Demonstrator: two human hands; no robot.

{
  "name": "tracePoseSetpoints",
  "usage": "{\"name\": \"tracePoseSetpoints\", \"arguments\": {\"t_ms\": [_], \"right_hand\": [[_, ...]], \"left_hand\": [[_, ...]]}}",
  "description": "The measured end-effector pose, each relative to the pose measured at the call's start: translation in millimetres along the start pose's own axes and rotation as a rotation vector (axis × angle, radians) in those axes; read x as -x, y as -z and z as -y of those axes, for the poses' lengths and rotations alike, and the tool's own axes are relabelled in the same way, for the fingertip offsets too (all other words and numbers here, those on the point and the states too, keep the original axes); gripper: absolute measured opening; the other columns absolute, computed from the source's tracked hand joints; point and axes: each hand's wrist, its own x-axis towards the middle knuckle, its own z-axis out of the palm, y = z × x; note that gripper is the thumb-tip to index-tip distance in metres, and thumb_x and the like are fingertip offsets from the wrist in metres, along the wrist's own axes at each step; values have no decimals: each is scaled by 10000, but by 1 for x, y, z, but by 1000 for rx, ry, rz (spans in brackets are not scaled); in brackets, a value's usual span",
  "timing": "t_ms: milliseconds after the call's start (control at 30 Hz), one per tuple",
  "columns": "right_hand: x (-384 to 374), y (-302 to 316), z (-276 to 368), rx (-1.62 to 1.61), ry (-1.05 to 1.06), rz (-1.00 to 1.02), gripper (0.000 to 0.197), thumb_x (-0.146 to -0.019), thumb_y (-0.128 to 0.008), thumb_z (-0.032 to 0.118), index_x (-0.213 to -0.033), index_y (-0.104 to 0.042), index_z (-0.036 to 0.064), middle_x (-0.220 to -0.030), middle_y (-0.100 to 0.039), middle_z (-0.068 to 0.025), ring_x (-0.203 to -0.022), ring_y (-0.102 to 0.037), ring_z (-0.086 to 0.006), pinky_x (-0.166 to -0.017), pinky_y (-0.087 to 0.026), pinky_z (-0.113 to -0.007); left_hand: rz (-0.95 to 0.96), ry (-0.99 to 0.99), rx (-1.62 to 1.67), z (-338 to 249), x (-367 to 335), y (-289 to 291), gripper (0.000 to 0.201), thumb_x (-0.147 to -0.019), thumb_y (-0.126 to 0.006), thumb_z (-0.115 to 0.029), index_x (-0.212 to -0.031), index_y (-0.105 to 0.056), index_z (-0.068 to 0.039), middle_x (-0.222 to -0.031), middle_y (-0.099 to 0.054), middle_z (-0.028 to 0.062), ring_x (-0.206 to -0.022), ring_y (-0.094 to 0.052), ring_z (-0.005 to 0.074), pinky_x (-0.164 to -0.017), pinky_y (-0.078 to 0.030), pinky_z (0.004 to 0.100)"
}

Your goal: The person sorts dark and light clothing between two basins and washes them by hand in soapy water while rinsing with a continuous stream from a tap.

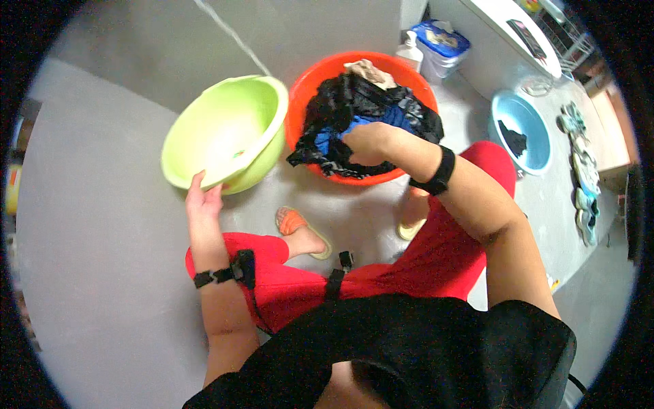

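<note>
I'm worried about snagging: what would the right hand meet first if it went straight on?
Most likely the black and blue clothes in the orange-red basin; the right hand seems to touch them, though depth is unclear.

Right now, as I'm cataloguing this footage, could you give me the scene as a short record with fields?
Left hand: holding the near rim of the tilted green basin
Right hand: among dark and blue clothes, fingertips hidden
Clothes: heaped in the red tub
Behind the tub: white pump bottle, blue-lidded container
Far right: blue basin with black cloth inside; shoes in a row
</note>
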Motion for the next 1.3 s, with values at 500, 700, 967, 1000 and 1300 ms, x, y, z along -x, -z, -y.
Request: {"name": "tracePoseSetpoints", "arguments": {"t_ms": [500,700,967,1000,1300], "right_hand": [[3,7,18,37,-22,27,437,-836,-605,312,-1161,-548,26,-1000,-638,-220,-951,-609,-376,-829,-489,-441],[0,4,16,32,-14,43,430,-834,-613,306,-1154,-549,26,-978,-638,-228,-929,-613,-384,-821,-490,-445],[1,2,14,47,15,23,423,-831,-609,303,-1141,-551,21,-978,-638,-228,-935,-613,-383,-826,-493,-441],[1,3,15,48,21,24,422,-831,-608,302,-1140,-551,21,-980,-637,-227,-938,-612,-383,-827,-493,-441],[1,3,18,53,-10,43,427,-835,-604,308,-1147,-546,22,-992,-635,-228,-947,-609,-386,-823,-494,-444]], "left_hand": [[-279,-924,-1300,-65,12,14,274,-820,-644,-204,-976,-638,22,-1050,-615,252,-966,-596,398,-832,-458,415],[-323,-1078,-1521,-65,19,12,278,-826,-629,-238,-975,-652,-5,-1058,-598,266,-1011,-556,430,-889,-438,446],[-266,-848,-1207,-56,19,10,240,-855,-614,-183,-1018,-630,-7,-1120,-592,244,-991,-603,370,-832,-487,417],[-212,-727,-975,-54,7,20,244,-862,-613,-162,-1057,-614,-15,-1119,-608,208,-972,-619,349,-802,-505,417],[-71,12,-17,-3,4,2,445,-873,-602,-67,-1288,-443,-46,-1273,-518,123,-1172,-508,317,-969,-422,532]]}}
